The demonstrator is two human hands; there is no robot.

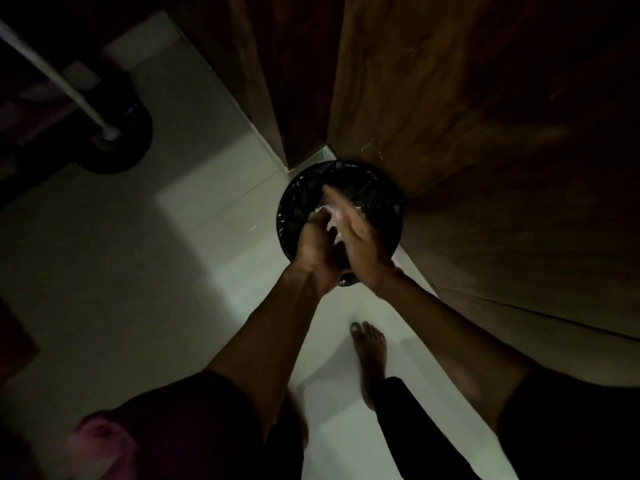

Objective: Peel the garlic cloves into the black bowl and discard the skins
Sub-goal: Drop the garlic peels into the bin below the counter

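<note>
A round bin lined with a black bag (pixel 294 206) stands on the pale floor against a wooden door. Both my hands hover over its mouth. My left hand (pixel 317 245) is cupped, fingers curled round a pale clump of garlic skins (pixel 332 216). My right hand (pixel 356 237) lies flat with straight fingers across the left palm, touching the skins. The black bowl and the garlic cloves are not in view. The scene is dim.
A wooden door (pixel 467 116) rises right behind the bin, and another wooden panel (pixel 263 81) stands left of it. My bare foot (pixel 370 355) is on the floor below the bin. A dark round object (pixel 117 143) with a white pole sits at the far left.
</note>
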